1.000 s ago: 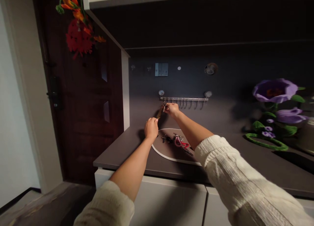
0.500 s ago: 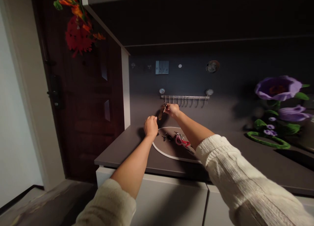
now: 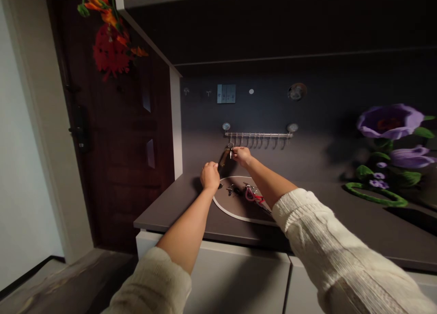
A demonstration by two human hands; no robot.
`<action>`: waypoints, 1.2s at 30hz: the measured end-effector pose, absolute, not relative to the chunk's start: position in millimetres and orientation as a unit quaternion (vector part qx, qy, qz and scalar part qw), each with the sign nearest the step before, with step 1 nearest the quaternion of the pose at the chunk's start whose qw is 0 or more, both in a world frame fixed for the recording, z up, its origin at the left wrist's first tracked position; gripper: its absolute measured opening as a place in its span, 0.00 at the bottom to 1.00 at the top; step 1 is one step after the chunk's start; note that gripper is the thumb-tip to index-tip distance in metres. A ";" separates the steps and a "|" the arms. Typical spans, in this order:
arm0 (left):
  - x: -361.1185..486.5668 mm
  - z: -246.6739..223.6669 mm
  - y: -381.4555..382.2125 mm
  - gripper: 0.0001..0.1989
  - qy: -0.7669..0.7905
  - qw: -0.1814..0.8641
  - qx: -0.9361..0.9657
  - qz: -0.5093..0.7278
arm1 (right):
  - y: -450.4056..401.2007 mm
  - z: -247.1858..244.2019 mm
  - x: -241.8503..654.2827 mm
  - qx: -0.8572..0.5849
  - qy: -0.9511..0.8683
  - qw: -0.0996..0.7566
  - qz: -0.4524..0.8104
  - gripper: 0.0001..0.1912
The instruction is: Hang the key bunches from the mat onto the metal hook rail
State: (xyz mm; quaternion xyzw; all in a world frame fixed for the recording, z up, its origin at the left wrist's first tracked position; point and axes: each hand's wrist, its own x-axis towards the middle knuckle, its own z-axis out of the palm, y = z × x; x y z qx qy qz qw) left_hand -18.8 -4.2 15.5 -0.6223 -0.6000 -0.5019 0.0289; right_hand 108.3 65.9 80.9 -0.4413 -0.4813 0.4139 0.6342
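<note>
In the head view a bunch of keys (image 3: pixel 231 152) with a metal ring is at the left end of the clear hook rail (image 3: pixel 259 135) on the wall. A brown strap-like piece (image 3: pixel 224 159) slants down beside the keys. My right hand (image 3: pixel 242 156) is closed, with its fingertips pinching at the keys just below the rail. Lower and to the left, my left hand (image 3: pixel 210 175) is curled above the counter; whatever its fingers hold, if anything, is hidden. More keys (image 3: pixel 231 189) and a pink and red strap (image 3: pixel 252 195) lie on the round mat (image 3: pixel 235 217) below.
A dark counter (image 3: pixel 164 209) runs along the wall under an overhanging cabinet (image 3: pixel 273 22). Purple artificial flowers (image 3: pixel 389 123) stand at the right. A dark red door (image 3: pixel 116 168) is on the left, with red and orange flowers (image 3: pixel 111 50) hanging before it.
My right fingers have drawn slightly to the right, and the key ring shows more plainly below the rail. My left hand stays almost in place.
</note>
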 end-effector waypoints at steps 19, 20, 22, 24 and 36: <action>-32.0 8.9 -5.3 0.09 -0.616 -0.009 -0.676 -0.405 | -8.1 41.0 119.2 -0.441 -0.600 0.545 0.385 0.03; -32.7 8.1 -6.0 0.08 -0.615 -0.010 -0.682 -0.395 | -12.1 35.8 120.7 -0.445 -0.619 0.534 0.366 0.03; -33.9 7.0 -7.8 0.08 -0.612 -0.013 -0.697 -0.372 | -18.5 26.5 125.0 -0.460 -0.661 0.505 0.311 0.04; -34.6 6.7 -9.6 0.08 -0.607 -0.013 -0.718 -0.341 | -22.6 19.9 130.7 -0.483 -0.704 0.464 0.236 0.05; -29.4 0.3 -5.5 0.10 -0.555 0.113 -0.798 -0.206 | -13.7 10.0 139.5 -0.519 -0.791 0.322 0.036 0.09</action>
